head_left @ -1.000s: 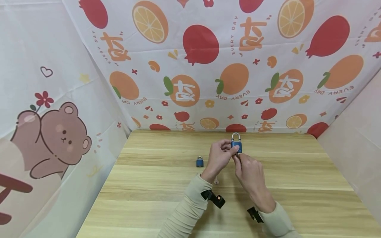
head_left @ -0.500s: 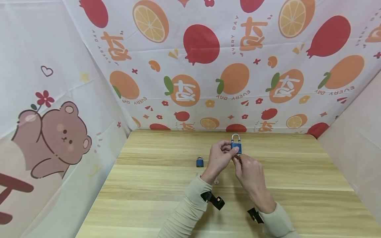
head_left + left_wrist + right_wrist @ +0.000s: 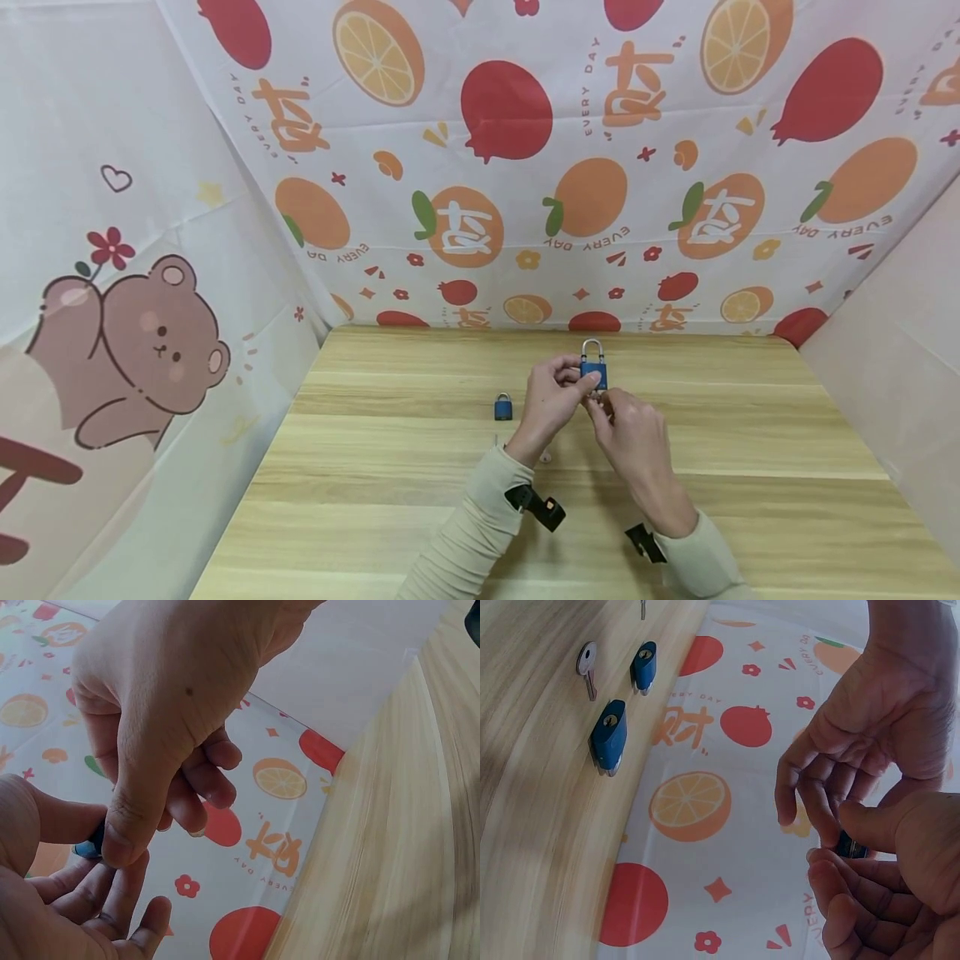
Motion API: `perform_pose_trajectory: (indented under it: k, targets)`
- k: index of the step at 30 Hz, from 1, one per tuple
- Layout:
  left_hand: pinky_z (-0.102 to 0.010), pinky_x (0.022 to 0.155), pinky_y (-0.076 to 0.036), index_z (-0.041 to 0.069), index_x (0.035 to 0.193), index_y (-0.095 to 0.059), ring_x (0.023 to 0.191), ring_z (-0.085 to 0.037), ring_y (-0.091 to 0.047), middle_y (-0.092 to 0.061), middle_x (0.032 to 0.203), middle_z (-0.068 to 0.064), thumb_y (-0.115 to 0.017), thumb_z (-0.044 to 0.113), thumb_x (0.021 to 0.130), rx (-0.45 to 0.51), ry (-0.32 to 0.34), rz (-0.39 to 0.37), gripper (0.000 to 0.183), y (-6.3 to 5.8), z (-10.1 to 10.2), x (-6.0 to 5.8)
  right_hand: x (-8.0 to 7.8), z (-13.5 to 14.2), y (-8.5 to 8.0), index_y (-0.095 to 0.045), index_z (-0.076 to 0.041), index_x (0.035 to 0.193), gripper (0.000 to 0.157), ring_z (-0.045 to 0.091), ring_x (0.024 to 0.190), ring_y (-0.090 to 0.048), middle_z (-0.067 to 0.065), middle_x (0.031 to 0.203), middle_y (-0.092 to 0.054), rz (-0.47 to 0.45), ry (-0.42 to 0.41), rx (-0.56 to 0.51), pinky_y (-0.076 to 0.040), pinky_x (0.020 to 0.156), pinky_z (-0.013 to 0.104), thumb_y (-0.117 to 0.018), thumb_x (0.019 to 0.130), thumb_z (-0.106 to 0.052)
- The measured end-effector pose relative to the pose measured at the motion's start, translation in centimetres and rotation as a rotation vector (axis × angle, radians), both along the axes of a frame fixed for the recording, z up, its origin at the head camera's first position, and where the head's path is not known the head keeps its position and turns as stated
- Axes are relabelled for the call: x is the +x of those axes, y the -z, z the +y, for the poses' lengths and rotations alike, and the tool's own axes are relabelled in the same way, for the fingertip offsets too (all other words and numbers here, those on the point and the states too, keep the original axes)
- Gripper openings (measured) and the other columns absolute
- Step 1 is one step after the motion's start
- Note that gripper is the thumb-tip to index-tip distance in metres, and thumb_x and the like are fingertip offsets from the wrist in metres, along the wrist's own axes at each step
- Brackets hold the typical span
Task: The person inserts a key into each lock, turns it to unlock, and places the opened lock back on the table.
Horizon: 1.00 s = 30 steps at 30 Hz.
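In the head view, my left hand (image 3: pixel 551 400) grips a blue padlock (image 3: pixel 592 372) between thumb and fingers, its shackle up and standing high out of the body. My right hand (image 3: pixel 633 433) pinches at the padlock's lower end, where a small metal key (image 3: pixel 597 393) shows, mostly covered by the fingertips. From the left wrist, only a sliver of the blue padlock (image 3: pixel 90 846) appears between the hands. The right wrist view has the left hand (image 3: pixel 885 712) above and the right hand (image 3: pixel 922 870) below, meeting at the dark end of the padlock (image 3: pixel 850 845).
A second blue padlock (image 3: pixel 503 407) stands on the wooden table (image 3: pixel 375 483). The right wrist view reveals another blue padlock (image 3: pixel 610 735) nearer, a loose key (image 3: pixel 588 669), and part of a second key (image 3: pixel 643 608). A fruit-print cloth (image 3: pixel 502 108) rises behind the table.
The held padlock has shifted slightly down and left in the head view. The right fingers have turned and shifted a little at its lower end. The padlock on the table has stayed put.
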State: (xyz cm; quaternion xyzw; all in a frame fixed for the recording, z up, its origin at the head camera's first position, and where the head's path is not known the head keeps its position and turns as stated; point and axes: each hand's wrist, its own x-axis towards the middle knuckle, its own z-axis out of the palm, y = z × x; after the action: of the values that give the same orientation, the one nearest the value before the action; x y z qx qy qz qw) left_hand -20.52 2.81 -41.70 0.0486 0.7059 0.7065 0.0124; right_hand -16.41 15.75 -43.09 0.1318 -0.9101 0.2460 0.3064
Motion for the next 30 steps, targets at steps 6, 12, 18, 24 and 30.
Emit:
perform_pose_trajectory:
  k: [6,12,18,24,30]
  targets:
    - [-0.026,0.068,-0.055,0.002,0.115,-0.071,0.072,-0.008,-0.064,-0.077,0.095,-0.018,-0.076,0.016,0.092,0.009,-0.009,-0.026,0.027,-0.1,-0.1,0.0,-0.1,0.2,0.0,-0.072,0.0,0.078,0.021,0.004,0.047,-0.05,0.007,0.063,-0.068,0.008,-0.001,-0.019,-0.041,0.045,0.02,-0.082,0.085,-0.016]
    - [-0.023,0.07,-0.051,0.002,0.121,-0.069,0.076,-0.008,-0.067,-0.077,0.098,-0.018,-0.073,0.017,0.094,0.021,0.0,-0.054,0.031,-0.2,-0.3,0.0,-0.1,0.4,-0.1,-0.073,0.001,0.081,0.022,0.006,0.05,-0.054,0.006,0.064,-0.069,-0.009,-0.009,-0.033,-0.045,0.047,0.02,-0.082,0.086,-0.019]
    - [-0.024,0.073,-0.049,0.002,0.124,-0.068,0.083,-0.012,-0.069,-0.077,0.1,-0.019,-0.07,0.019,0.097,0.007,-0.011,-0.056,0.032,-0.2,-0.5,0.0,-0.2,0.8,-0.5,-0.073,-0.001,0.084,0.021,0.009,0.053,-0.058,0.007,0.066,-0.07,-0.007,-0.019,-0.063,-0.049,0.05,0.023,-0.079,0.089,-0.02]
    - [-0.024,0.075,-0.052,0.001,0.125,-0.067,0.087,-0.015,-0.071,-0.077,0.1,-0.018,-0.069,0.018,0.097,0.003,-0.014,-0.063,0.033,-0.2,-0.5,-0.1,-0.5,1.2,-0.8,-0.073,0.001,0.096,0.021,0.011,0.058,-0.062,0.008,0.071,-0.072,-0.04,-0.016,-0.1,-0.05,0.052,0.025,-0.077,0.091,-0.019]
    - [-0.029,0.078,-0.053,0.002,0.124,-0.068,0.086,-0.014,-0.07,-0.077,0.1,-0.018,-0.068,0.018,0.098,0.002,-0.011,-0.068,0.031,0.0,-0.7,-0.1,-1.0,1.5,-1.0,-0.069,0.002,0.113,0.03,0.017,0.07,-0.068,0.009,0.082,-0.074,-0.218,-0.053,-0.217,-0.051,0.059,0.023,-0.072,0.095,-0.021]
